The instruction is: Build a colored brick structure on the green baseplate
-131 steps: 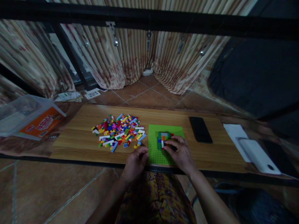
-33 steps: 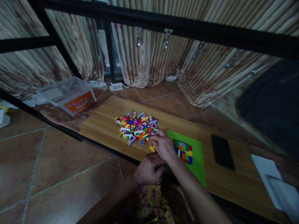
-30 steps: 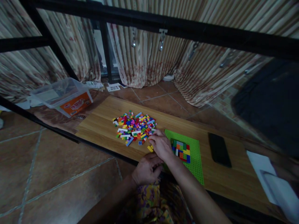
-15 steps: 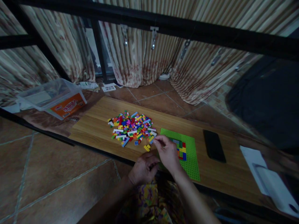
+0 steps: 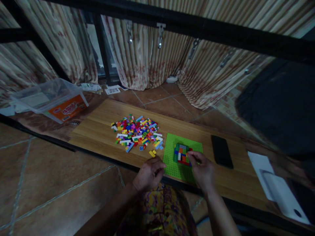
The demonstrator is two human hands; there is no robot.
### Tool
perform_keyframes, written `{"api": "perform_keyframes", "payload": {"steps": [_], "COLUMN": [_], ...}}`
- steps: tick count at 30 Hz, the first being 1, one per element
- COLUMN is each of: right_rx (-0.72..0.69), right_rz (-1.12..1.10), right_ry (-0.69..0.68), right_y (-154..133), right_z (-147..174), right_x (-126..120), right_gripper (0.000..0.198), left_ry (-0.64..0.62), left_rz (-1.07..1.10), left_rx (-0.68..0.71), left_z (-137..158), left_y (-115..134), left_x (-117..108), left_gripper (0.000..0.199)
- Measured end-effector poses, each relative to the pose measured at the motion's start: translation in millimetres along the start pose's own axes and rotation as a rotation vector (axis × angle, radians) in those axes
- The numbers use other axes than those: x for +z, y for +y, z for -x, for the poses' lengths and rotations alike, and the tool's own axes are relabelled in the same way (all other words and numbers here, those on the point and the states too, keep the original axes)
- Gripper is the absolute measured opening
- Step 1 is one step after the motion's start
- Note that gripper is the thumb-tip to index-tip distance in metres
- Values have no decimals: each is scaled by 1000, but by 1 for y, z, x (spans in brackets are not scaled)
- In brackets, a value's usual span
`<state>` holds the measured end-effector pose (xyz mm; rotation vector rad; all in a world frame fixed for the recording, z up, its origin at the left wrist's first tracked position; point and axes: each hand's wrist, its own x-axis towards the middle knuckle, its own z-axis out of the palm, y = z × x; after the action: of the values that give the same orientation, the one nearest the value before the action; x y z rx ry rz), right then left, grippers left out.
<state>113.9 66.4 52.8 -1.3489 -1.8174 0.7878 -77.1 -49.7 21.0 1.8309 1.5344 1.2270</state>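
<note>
My right hand [image 5: 203, 168] pinches at the right side of a low block of coloured toy bricks [image 5: 180, 154]. A small toy brick seems to be between its fingertips, mostly hidden. The built block sits on a green studded baseplate [image 5: 172, 172], with green, blue, white, red and orange pieces visible. My left hand [image 5: 149, 173] is curled at the table's near edge, beside the plate's left side; whatever its fingers hold is hidden. Just beyond it lie joined yellow bricks [image 5: 153, 153]. A heap of loose toy bricks [image 5: 137, 131] spreads left of the plate.
The wooden table [image 5: 95, 131] bears a black phone [image 5: 221, 151] right of the baseplate. White objects [image 5: 283, 190] lie at the right end. At the left stands a clear plastic box [image 5: 49, 100] with an orange label. A dark bar [image 5: 197, 28] crosses in front of the curtains.
My right hand has moved right, from the heap's edge to the built block on the baseplate. My left hand stays near the table edge. The view has shifted slightly.
</note>
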Motion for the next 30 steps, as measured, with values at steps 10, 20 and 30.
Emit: {"api": "perform_keyframes", "payload": {"steps": [10,20,30], "right_rx": [-161,-214,-348], "right_rz": [128,11,221], "right_ry": [-121,-279,-458], "right_y": [3,-37,-48], "right_z": [-4,-1,-16], "right_x": [3,39,80], "right_gripper": [18,16,17], "left_ry": [34,35,0], "left_rz": [9,3,49], "left_rx": [18,26,30], "left_z": [0,1,2], "left_y": [-2,0,1], "left_x": [2,2,-1], "left_gripper": [12,12,22]}}
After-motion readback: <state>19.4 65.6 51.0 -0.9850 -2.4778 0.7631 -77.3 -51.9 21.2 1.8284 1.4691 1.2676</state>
